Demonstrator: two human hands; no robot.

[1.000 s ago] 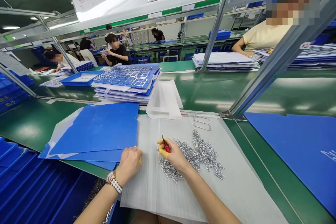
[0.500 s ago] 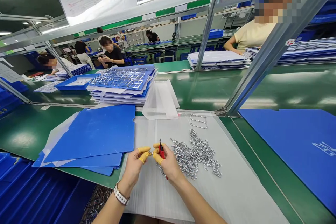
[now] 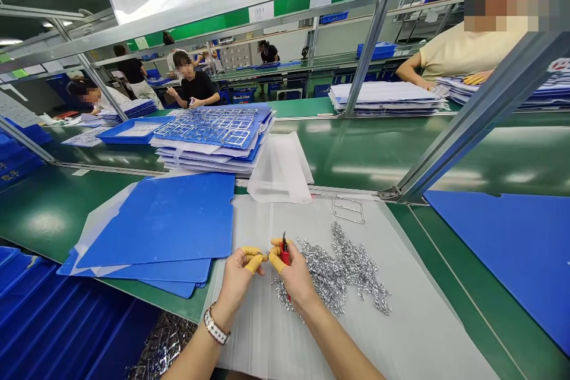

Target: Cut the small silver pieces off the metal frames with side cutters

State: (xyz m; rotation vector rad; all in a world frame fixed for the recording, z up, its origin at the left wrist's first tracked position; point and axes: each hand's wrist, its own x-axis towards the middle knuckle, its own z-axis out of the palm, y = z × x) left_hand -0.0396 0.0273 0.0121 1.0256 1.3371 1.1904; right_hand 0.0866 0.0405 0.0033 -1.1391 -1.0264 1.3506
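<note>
My left hand [image 3: 237, 278], in yellow finger cots, is closed in a pinch on a tiny silvery part [image 3: 259, 254], mostly hidden by the fingertips. Just to its right, my right hand [image 3: 299, 278] is closed around red-handled nippers [image 3: 285, 255], their dark jaws pointing up. Its thumb and forefinger, also in yellow cots, meet near the same small part. Beside and partly behind the right hand spreads a pile of small shiny silver pieces [image 3: 332, 276] on a white foam-like sheet [image 3: 383, 338]. A thin silvery sprue frame [image 3: 348, 209] lies beyond the pile.
Blue plastic sheets [image 3: 164, 219] lie to the left, and another blue sheet [image 3: 512, 249] to the right. A stack of sheets with silvery frames [image 3: 214, 127] stands behind. Metal posts [image 3: 463, 119] rise from the bench. Blue bins [image 3: 57, 314] sit lower left. Co-workers sit across.
The view has shifted slightly, so the bench items appear moved. Both hands stay together, with the left fingertips now nearer the right ones. A co-worker across has lowered and parted their hands.
</note>
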